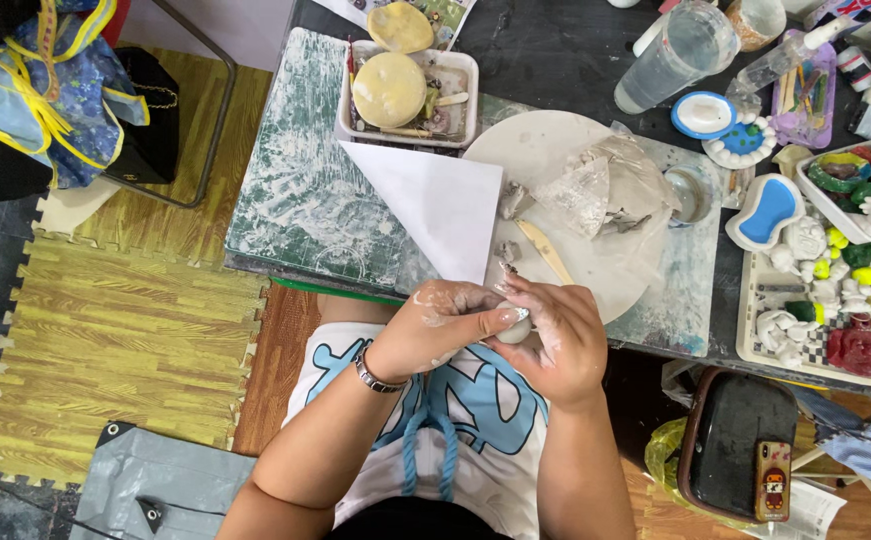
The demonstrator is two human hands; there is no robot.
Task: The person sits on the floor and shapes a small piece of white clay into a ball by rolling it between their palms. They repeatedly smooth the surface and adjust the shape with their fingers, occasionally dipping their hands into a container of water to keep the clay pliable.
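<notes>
Your left hand (445, 320) is curled over a small pale lump of clay (513, 328), the fingers bent and closed down on it from above, the thumb tucked against its side. Your right hand (555, 340) cups the lump from beneath and to the right, its fingers folded round so that both hands meet and touch. The clay sits just off the near edge of the table (295, 200), over your lap.

Only a small patch of the lump shows between your fingertips; its shape is mostly hidden, though it looks roughly rounded. Both palms are turned away from the view.

Your forearms rise from the bottom edge and converge at the wrists, elbows apart. A metal bracelet (373, 374) rings your left wrist, and both hands are smeared with whitish slip.

On the table just beyond your hands lies a round white board (555, 150) with a wooden modelling tool (545, 250) and crumpled clear plastic (595, 185) on it. A white paper triangle (435, 205) rests beside it, its tip pointing toward your left hand.
</notes>
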